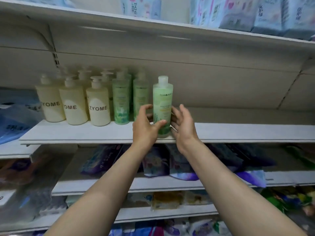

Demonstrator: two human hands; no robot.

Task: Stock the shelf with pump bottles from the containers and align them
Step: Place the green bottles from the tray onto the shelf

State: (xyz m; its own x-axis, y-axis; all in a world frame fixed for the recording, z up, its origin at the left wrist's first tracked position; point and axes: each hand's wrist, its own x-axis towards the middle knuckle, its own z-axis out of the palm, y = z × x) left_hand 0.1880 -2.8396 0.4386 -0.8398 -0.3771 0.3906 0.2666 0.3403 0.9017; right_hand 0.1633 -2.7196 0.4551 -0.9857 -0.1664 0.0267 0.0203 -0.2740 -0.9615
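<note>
A green bottle with a white cap (162, 103) stands upright near the front edge of the white shelf (238, 133). My left hand (146, 126) curls round its left side, thumb across the lower front. My right hand (183, 123) lies against its right side with the fingers loosely bent. To the left stand two more green bottles (121, 103) in a row, with others behind. Further left are cream pump bottles marked ZYOME (99, 106), several in rows.
The shelf stretches bare to the right of the green bottle. A blue plastic bag (15, 123) lies at the far left. Tissue packs (255, 12) fill the shelf above. Purple and dark pouches (158, 160) sit on the shelves below.
</note>
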